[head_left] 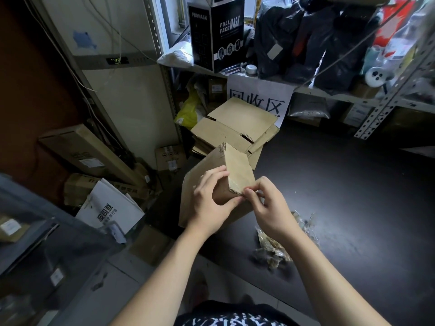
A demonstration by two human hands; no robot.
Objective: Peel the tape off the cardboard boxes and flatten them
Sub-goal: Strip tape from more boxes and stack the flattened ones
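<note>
Two hands on small brown cardboard box [237, 168]: left hand [211, 198] grips side, right hand [268, 203] pinches near corner; long axis away from me.

Dim, soft frame; wide-angle bowed edges.
</note>
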